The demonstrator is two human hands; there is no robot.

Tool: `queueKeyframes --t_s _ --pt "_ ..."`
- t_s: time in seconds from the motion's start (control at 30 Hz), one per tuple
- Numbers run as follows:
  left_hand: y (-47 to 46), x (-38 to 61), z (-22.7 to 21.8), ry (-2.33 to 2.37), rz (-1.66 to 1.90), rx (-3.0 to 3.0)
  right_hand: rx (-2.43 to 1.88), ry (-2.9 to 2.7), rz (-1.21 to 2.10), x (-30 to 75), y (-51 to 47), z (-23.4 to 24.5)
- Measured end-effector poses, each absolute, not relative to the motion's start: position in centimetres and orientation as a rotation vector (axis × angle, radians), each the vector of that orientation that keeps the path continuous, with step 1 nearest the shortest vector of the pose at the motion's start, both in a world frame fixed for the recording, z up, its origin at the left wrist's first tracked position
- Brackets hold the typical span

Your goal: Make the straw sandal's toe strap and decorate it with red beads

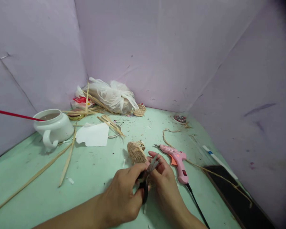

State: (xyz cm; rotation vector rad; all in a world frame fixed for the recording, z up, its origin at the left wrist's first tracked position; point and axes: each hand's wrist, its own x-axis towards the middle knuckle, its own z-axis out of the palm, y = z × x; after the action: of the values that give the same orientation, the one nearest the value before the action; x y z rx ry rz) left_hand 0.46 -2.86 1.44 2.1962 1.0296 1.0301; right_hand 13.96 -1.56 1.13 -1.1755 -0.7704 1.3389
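Observation:
Scissors with black handles (145,190) are gripped in my left hand (124,190), the thumb and fingers in the loops. Their metal blades point up and to the right, close to the fingers of my right hand (165,181). My right hand is closed around the lower part of a woven twine piece (136,152), shaped like a small slipper sole. Its upper end shows beyond my fingers, with a looped bit on its edge. The scissors and both hands cover the rest, so where exactly the blades meet it cannot be seen.
A pink glue gun (176,157) lies right of my hands, its black cord running toward me. A white mug (53,127) holding liquid and a red stick stands left. White paper (92,135), dried straw strips (47,165), a plastic bag (112,95) and a dark tray (228,187) lie around.

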Motion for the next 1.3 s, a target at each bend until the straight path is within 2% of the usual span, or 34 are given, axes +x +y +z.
queueKeyframes --t_s 0.1,0.2,0.3,0.47,0.73,1.3 --pt "-2.4 -0.1 2.0 1.004 0.973 2.146 -1.184 -0.814 1.393 14.6 -0.9 1.0" --pt "-1.6 -2.0 3.3 1.149 1.058 2.183 -1.123 -0.76 1.474 15.7 -0.3 1.5" --pt "-0.6 -4.2 4.7 1.29 0.996 2.315 -1.122 -0.735 1.628 17.0 0.3 2.3" --pt "0.6 -5.7 5.1 1.285 0.641 2.646 -1.067 -0.75 1.846 18.4 1.0 2.7" --pt "1.4 -7.0 5.1 1.276 0.278 2.836 -1.072 -0.661 1.905 19.2 1.4 2.7" --pt "1.5 -7.4 5.7 1.194 0.274 2.799 -0.991 -0.728 2.024 19.6 1.2 2.9"
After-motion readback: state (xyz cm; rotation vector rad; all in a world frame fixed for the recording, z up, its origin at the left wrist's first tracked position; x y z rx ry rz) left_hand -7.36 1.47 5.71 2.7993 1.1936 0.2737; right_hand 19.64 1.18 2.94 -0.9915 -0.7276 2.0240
